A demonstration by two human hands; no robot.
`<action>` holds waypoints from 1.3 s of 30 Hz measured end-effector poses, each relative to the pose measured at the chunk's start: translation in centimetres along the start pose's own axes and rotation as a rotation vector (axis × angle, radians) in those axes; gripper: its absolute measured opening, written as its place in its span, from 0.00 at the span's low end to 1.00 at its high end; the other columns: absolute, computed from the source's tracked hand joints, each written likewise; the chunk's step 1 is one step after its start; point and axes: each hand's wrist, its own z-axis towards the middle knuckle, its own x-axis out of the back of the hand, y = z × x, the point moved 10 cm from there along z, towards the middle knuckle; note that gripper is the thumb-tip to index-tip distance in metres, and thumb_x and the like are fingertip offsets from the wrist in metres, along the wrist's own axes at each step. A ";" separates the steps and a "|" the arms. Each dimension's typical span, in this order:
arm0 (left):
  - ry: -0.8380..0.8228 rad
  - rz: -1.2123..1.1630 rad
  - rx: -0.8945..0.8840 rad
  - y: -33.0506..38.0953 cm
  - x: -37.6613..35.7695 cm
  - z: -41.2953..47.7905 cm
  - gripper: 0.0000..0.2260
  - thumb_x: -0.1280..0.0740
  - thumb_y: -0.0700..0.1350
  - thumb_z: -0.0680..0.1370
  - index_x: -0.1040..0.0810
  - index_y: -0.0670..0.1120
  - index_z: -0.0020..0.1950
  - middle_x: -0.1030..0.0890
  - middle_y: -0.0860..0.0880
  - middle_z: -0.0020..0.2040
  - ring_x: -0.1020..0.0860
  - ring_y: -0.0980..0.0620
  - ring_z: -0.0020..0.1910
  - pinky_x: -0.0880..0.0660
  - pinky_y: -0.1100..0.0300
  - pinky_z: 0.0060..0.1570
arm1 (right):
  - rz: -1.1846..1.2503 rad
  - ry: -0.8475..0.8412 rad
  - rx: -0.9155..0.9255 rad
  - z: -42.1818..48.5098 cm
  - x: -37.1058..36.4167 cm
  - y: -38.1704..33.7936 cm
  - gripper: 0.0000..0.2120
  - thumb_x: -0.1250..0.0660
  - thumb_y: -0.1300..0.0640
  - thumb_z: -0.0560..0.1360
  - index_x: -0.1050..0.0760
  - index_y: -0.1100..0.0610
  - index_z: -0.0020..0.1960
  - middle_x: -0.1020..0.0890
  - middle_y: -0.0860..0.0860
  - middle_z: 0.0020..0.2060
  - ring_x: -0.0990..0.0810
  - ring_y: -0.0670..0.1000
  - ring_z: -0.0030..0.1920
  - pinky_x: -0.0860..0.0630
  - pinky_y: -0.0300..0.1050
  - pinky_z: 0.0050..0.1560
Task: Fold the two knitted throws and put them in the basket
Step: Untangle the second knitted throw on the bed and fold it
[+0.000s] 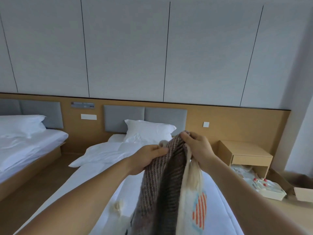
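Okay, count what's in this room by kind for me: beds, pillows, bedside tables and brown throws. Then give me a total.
Beds: 2
Pillows: 2
Bedside table: 1
Brown knitted throw: 1
Total: 6

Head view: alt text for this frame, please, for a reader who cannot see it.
Both hands hold up a brown knitted throw above a white bed, the left hand gripping its edge and the right hand pinching its top. A cream cloth with orange stripes hangs beside it under the right hand; a pillow and wooden nightstand sit behind.
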 end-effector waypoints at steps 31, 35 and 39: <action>-0.175 0.219 0.078 2.1 -1.2 0.3 0.11 0.31 0.49 0.78 0.22 0.42 0.44 0.23 0.48 0.36 0.24 0.53 0.33 0.28 0.62 0.34 | 0.041 -0.021 -0.030 0.0 2.4 1.4 0.06 0.31 0.59 0.76 0.19 0.61 0.48 0.17 0.65 0.43 0.18 0.57 0.38 0.20 0.49 0.37; -0.101 0.157 0.095 -0.5 0.8 -0.2 0.14 0.33 0.54 0.78 0.23 0.42 0.48 0.24 0.47 0.41 0.27 0.52 0.40 0.31 0.60 0.43 | 0.217 -0.023 -0.055 1.1 3.6 0.6 0.06 0.32 0.62 0.77 0.20 0.63 0.52 0.15 0.62 0.44 0.16 0.59 0.43 0.19 0.53 0.50; -0.074 -0.077 0.064 -0.4 1.3 -0.3 0.12 0.37 0.52 0.80 0.24 0.43 0.48 0.21 0.47 0.47 0.24 0.50 0.47 0.30 0.57 0.51 | 0.220 0.008 -0.069 2.0 3.7 1.2 0.06 0.31 0.61 0.77 0.20 0.62 0.52 0.14 0.60 0.43 0.15 0.57 0.41 0.21 0.50 0.47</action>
